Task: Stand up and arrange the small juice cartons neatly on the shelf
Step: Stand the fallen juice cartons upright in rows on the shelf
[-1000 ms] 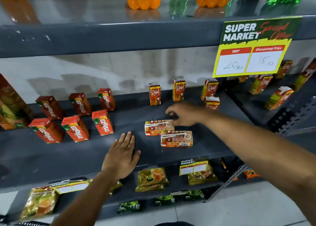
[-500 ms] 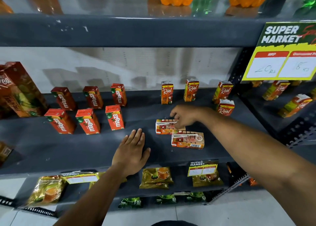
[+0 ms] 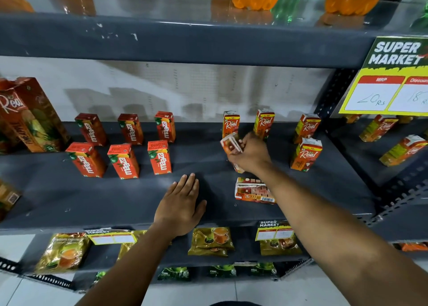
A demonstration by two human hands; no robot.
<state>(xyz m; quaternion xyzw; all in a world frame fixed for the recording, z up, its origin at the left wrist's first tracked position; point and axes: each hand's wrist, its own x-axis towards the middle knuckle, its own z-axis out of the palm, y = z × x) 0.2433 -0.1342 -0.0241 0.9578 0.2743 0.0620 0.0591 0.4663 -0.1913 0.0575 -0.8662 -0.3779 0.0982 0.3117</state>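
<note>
On the grey shelf [image 3: 69, 197], right hand [image 3: 249, 154] gripping a tilted juice carton [image 3: 229, 143], left hand [image 3: 179, 207] flat, fingers spread.

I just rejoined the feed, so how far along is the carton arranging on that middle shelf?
Done: six Maaza cartons stand in two rows, and four Real cartons stand upright at the right. In hand: the right hand grips one Real carton, tilted as it comes upright. Left: one carton lying flat near the shelf front edge. The left hand rests flat, empty.
</note>
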